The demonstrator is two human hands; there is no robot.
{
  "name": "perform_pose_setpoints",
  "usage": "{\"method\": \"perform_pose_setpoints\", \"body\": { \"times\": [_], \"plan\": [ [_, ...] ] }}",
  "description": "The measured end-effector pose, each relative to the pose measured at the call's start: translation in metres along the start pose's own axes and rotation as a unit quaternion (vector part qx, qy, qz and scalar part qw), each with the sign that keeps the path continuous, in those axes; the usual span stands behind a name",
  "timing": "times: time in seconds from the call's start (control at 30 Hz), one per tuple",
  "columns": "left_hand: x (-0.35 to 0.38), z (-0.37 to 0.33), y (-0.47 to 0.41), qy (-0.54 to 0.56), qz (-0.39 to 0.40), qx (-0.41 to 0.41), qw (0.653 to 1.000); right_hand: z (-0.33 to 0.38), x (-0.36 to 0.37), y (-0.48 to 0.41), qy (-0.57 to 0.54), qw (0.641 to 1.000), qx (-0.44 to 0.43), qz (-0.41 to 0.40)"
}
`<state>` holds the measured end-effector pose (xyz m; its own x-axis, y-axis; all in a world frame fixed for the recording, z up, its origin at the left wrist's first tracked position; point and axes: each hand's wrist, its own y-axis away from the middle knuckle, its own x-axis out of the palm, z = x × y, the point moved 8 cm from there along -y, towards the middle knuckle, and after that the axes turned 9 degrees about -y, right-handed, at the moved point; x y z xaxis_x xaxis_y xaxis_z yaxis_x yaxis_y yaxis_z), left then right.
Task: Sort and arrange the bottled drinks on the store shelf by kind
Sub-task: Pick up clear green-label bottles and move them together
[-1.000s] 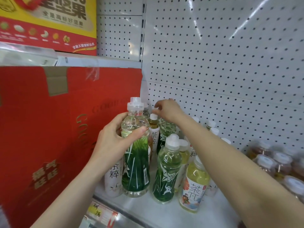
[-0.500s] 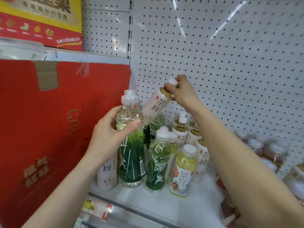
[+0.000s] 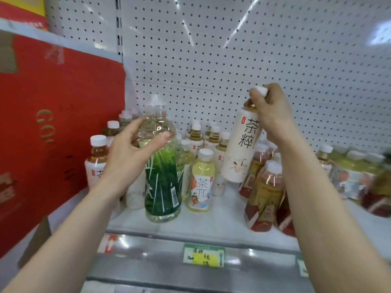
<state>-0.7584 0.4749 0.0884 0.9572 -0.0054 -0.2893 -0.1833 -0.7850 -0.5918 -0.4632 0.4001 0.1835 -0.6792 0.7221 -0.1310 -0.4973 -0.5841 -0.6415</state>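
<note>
1. Curled left fingers (image 3: pixel 160 138) round green bottle (image 3: pixel 163 182) at its shoulder, base near shelf (image 3: pixel 222 216) front; standing or lifted, could not tell.
2. Pinched white bottle (image 3: pixel 241 149) by neck and cap with right fingers (image 3: pixel 257 100); hung it tilted above red-label bottles (image 3: pixel 264 193).
3. Risked a slip from so thin a hold, or a swing toppling that crowded row.

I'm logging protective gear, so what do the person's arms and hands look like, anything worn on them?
The left hand and right hand are bare: no gloves, rings or watch visible. The left forearm and right forearm are bare too, with no sleeve in view.
</note>
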Motion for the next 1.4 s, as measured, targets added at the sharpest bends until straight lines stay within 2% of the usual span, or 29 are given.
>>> {"method": "perform_pose_setpoints", "body": {
  "times": [0.1, 0.27, 0.47, 0.57, 0.63, 0.7, 0.73, 0.8, 0.93, 1.0, 1.07, 1.13, 1.2, 1.27, 1.33, 1.4],
  "plan": [
    [0.017, -0.003, 0.014, -0.018, 0.026, -0.020, 0.999, -0.024, 0.007, 0.026, 0.067, 0.997, 0.020, 0.044],
    [0.037, -0.007, 0.028, -0.010, 0.046, -0.034, 0.998, -0.067, 0.028, 0.052, 0.186, 0.971, 0.073, 0.133],
    [0.051, -0.002, 0.040, -0.038, 0.075, -0.047, 0.995, -0.083, 0.033, 0.061, 0.216, 0.957, 0.108, 0.159],
    [0.057, -0.005, 0.044, -0.043, 0.078, -0.045, 0.995, -0.059, 0.030, 0.058, 0.278, 0.949, 0.049, 0.137],
    [0.060, -0.009, 0.045, -0.053, 0.079, -0.046, 0.994, -0.022, 0.035, 0.059, 0.241, 0.961, -0.029, 0.130],
    [0.062, -0.012, 0.042, -0.065, 0.072, -0.039, 0.994, 0.010, 0.055, 0.071, 0.135, 0.966, -0.023, 0.217],
    [0.064, -0.013, 0.039, -0.070, 0.066, -0.038, 0.995, 0.019, 0.068, 0.079, 0.100, 0.957, -0.004, 0.271],
    [0.065, -0.015, 0.035, -0.074, 0.060, -0.042, 0.995, 0.027, 0.086, 0.084, 0.112, 0.945, -0.021, 0.305],
    [0.050, -0.018, 0.023, -0.056, 0.061, -0.024, 0.996, 0.032, 0.093, 0.058, 0.061, 0.965, -0.031, 0.254],
    [0.020, -0.017, 0.010, -0.130, -0.002, 0.022, 0.991, 0.040, 0.091, 0.031, 0.003, 0.977, -0.024, 0.212],
    [-0.012, -0.012, -0.003, -0.228, -0.084, 0.070, 0.968, 0.048, 0.089, -0.001, -0.058, 0.987, -0.024, 0.150],
    [-0.029, 0.000, -0.014, -0.309, -0.111, 0.084, 0.941, 0.057, 0.091, -0.029, -0.099, 0.991, -0.033, 0.082],
    [-0.032, 0.013, -0.023, -0.374, -0.098, 0.080, 0.919, 0.065, 0.101, -0.045, -0.088, 0.994, -0.061, 0.021],
    [-0.026, 0.024, -0.029, -0.433, -0.071, 0.100, 0.893, 0.063, 0.121, -0.049, -0.042, 0.996, -0.081, -0.002],
    [-0.017, 0.031, -0.032, -0.500, -0.035, 0.115, 0.858, 0.050, 0.149, -0.047, 0.001, 0.997, -0.081, 0.018],
    [-0.011, 0.036, -0.033, -0.527, -0.007, 0.110, 0.842, 0.031, 0.176, -0.046, 0.037, 0.995, -0.079, 0.052]
  ]
}}
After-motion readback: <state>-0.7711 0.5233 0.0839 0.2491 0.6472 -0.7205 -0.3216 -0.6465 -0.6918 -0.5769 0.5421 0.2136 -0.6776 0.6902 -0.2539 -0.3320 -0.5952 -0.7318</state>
